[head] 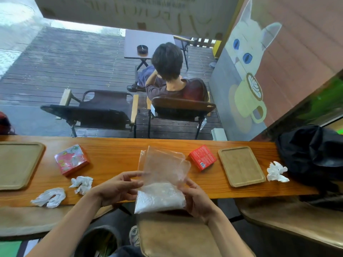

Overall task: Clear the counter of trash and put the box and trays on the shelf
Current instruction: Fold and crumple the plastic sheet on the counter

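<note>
Plastic bag (163, 180), clear and limp, hangs between my two hands just above the near edge of the counter (118, 156), with something white bunched in its bottom half. My left hand (118, 188) pinches its left edge, fingers closed on the film; my right hand (194, 197) clamps the right side lower down. It feels like a light, slippery, floppy thing, so I judge the mouth is best held taut at both edges. Crumpled tissues (81, 183) nearby should be soft and weightless; the red box (202, 157) and wooden tray (241, 166) look stiff, easy to grip by their sides.
</note>
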